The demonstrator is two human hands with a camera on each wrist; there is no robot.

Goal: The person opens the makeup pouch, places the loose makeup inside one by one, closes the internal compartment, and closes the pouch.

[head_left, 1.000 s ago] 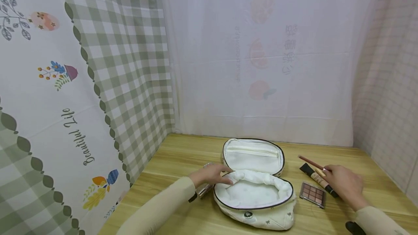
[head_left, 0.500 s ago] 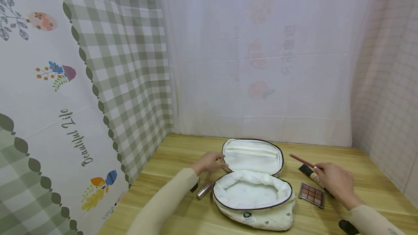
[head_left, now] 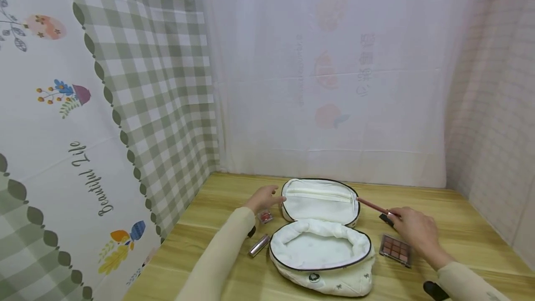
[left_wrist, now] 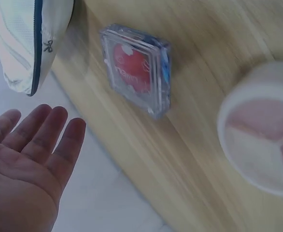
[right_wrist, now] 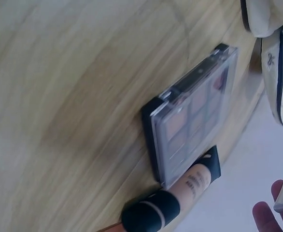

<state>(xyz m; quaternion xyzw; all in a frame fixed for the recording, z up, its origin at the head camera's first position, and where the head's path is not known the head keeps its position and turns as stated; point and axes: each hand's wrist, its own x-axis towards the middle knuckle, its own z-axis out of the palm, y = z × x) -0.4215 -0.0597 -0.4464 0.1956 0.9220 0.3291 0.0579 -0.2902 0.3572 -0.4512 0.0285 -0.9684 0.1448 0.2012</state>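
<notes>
- Wooden tabletop point(head_left: 227, 189) is backed by curtain point(head_left: 267, 124).
- Slender stick point(head_left: 374, 206) is pinched by the right hand point(head_left: 418, 229), at the right of the bag's lid point(head_left: 319, 210).
- Left hand point(head_left: 264, 199), fingers apart, is held left of it.
- Placing seems underway; alignment over the near opening point(head_left: 317, 251) is probably needed.

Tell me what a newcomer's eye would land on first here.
Likely the white cosmetic bag, gaping open at the head view's lower centre, lid folded back. Next, the slim reddish-brown stick, perhaps a makeup brush, held in the right hand near that lid. Then the nine-pan eyeshadow palette on the table, right of the bag.
</notes>
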